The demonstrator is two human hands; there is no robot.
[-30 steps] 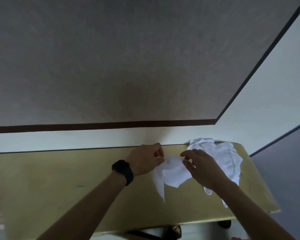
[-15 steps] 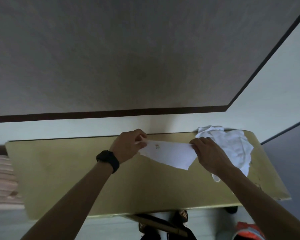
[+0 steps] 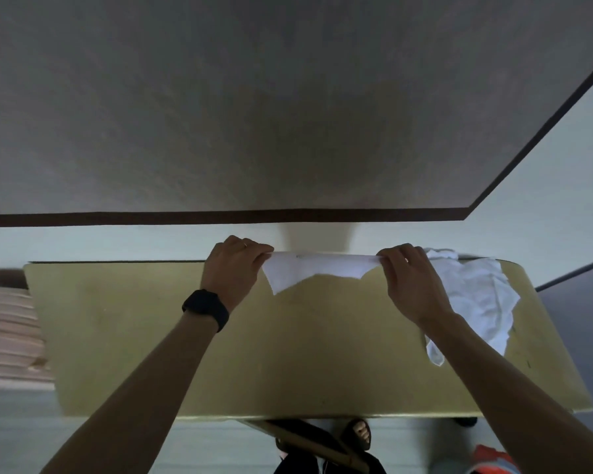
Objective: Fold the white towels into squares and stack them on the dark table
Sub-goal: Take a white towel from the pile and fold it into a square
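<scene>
A white towel is stretched taut in the air above the far edge of the yellowish table. My left hand, with a black watch on the wrist, pinches its left corner. My right hand pinches its right corner. The towel's lower edge hangs ragged between them. A crumpled heap of white towels lies on the table's right end, partly hidden behind my right forearm. No dark table is in view.
A pale wall with a dark band rises just behind the table. A stack of pinkish ridged material sits left of the table. Below the near edge are my feet and an orange object.
Both hands have moved apart and away from me, pulling the towel from a loose bunch into a taut strip. The view has tilted further down.
</scene>
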